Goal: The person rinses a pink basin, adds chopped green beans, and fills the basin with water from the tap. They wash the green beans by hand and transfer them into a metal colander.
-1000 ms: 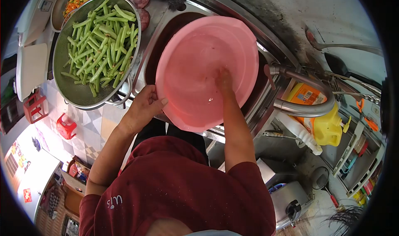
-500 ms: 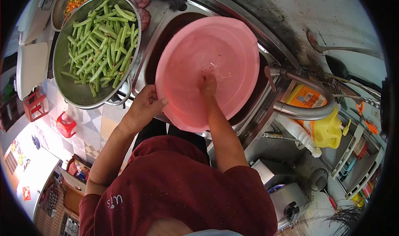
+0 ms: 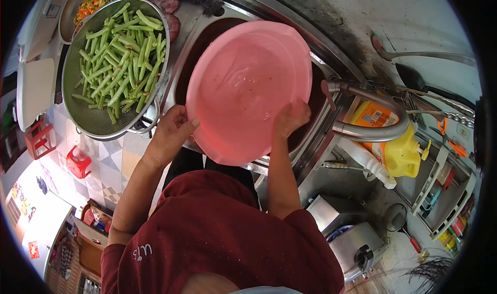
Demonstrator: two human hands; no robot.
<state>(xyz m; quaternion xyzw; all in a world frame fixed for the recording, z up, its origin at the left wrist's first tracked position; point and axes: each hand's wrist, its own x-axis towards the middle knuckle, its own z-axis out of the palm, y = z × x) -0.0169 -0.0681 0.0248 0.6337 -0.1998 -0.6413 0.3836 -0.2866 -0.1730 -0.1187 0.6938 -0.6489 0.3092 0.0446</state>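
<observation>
Nearest is the person's dark red cloth shirt (image 3: 233,226), with small white lettering. Taking the basin's middle as the dial, the left hand (image 3: 173,131) is at eight o'clock, as it was a second ago: its thumb lies over the rim, its other fingers bent outside, closed on the edge. The right hand (image 3: 291,119), which was down in the water in both earlier frames, is now at four o'clock against the basin's side; its fingers are bent, but I cannot tell whether they grip the rim.

The pink basin (image 3: 204,71) itself sits over the sink (image 3: 181,82), a round, smooth plastic bowl with a wide lip. The water (image 3: 243,97) in it looks rippled, with bright glints. The sink is shiny steel with rounded corners.

Just past nine o'clock is a round metal colander (image 3: 72,97), finely perforated, heaped with slender green beans (image 3: 124,61). At three o'clock a tap (image 3: 373,137) bends in a thick, dull metal curve; behind it stands a yellow plastic jug (image 3: 401,157). Farther off, at eight o'clock, a glossy red stool (image 3: 77,162) stands on the patterned floor (image 3: 111,151).
</observation>
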